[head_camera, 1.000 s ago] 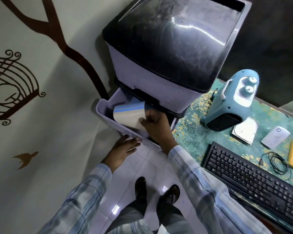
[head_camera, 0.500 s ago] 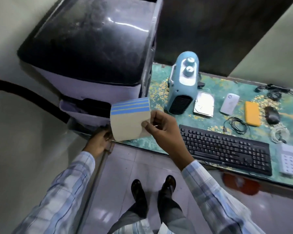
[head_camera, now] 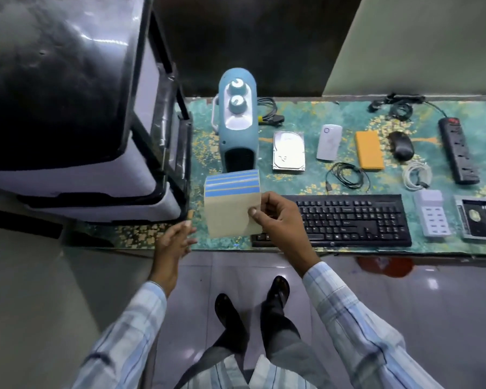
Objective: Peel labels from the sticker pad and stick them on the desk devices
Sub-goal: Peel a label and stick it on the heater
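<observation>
My right hand (head_camera: 278, 220) pinches the right edge of the sticker pad (head_camera: 230, 204), a beige sheet with blue label strips along its top, held above the desk's front left corner. Just left of the pad, my left hand (head_camera: 176, 240) hovers with relaxed fingers and holds nothing. On the green patterned desk (head_camera: 306, 119) lie the devices: a blue heater (head_camera: 237, 119), a hard drive (head_camera: 289, 151), a white power bank (head_camera: 329, 141), an orange power bank (head_camera: 369, 150), a mouse (head_camera: 401, 146), a black keyboard (head_camera: 348, 220) and a power strip (head_camera: 458, 150).
A drawer cabinet with a black top (head_camera: 68, 94) stands left of the desk, its drawers pushed in. Coiled cables (head_camera: 347, 175), a white multi-port charger (head_camera: 432, 217) and a drive caddy (head_camera: 477, 220) lie at the desk's right. My shoes (head_camera: 250, 304) stand on the tiled floor.
My right hand lifted the pad out of the cabinet drawer and carried it right, over the desk. My left hand left the drawer front, which now sits closed, and came up beside the pad.
</observation>
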`<action>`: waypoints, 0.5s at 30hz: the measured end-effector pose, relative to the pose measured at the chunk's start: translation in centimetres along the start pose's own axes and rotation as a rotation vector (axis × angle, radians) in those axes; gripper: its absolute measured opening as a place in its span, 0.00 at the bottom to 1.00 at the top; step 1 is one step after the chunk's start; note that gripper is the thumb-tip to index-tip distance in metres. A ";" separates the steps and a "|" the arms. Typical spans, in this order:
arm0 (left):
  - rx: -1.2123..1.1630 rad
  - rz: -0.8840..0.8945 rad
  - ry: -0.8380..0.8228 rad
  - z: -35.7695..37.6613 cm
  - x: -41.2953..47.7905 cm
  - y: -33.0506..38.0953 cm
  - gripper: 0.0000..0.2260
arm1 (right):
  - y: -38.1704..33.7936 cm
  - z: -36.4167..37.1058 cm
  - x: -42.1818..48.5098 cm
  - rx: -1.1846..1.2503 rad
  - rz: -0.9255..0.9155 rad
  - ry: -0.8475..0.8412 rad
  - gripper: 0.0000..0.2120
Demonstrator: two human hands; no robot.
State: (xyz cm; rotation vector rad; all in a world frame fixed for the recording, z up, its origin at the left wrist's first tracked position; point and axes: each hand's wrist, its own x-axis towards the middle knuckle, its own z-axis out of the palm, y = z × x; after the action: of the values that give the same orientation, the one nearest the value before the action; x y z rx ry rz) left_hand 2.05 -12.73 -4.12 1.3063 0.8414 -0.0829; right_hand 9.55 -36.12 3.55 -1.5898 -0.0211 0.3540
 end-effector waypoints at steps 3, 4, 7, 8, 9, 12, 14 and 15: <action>0.045 0.072 -0.120 5.6 -1.6 1.3 0.11 | 1.6 -3.0 0.1 0.002 0.052 0.038 0.10; 0.044 0.083 -0.161 7.5 -1.8 1.9 0.11 | 2.3 -4.0 0.2 -0.007 0.069 0.048 0.09; 0.043 0.114 -0.251 11.9 -1.9 2.7 0.11 | 4.2 -6.5 0.2 -0.027 0.105 0.064 0.05; 0.071 0.135 -0.250 13.0 -1.9 2.8 0.09 | 4.7 -7.2 0.3 -0.024 0.117 0.076 0.03; 0.100 0.154 -0.241 14.0 -2.0 2.7 0.08 | 5.2 -8.0 0.3 -0.006 0.134 0.097 0.03; 0.152 0.165 -0.204 16.1 -2.2 2.1 0.06 | 5.7 -9.8 0.4 0.086 0.202 0.203 0.03; 0.185 0.158 -0.188 17.0 -2.2 1.5 0.05 | 6.0 -11.0 0.8 0.140 0.235 0.249 0.03; 0.199 0.159 -0.187 17.4 -2.2 1.3 0.05 | 6.0 -11.4 1.0 0.158 0.242 0.252 0.04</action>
State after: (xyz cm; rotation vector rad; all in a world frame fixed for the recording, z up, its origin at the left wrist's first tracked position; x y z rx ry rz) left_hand 9.75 -28.30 -1.44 1.5225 0.5786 -0.1644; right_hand 11.97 -47.35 -2.47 -1.4727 0.3864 0.3317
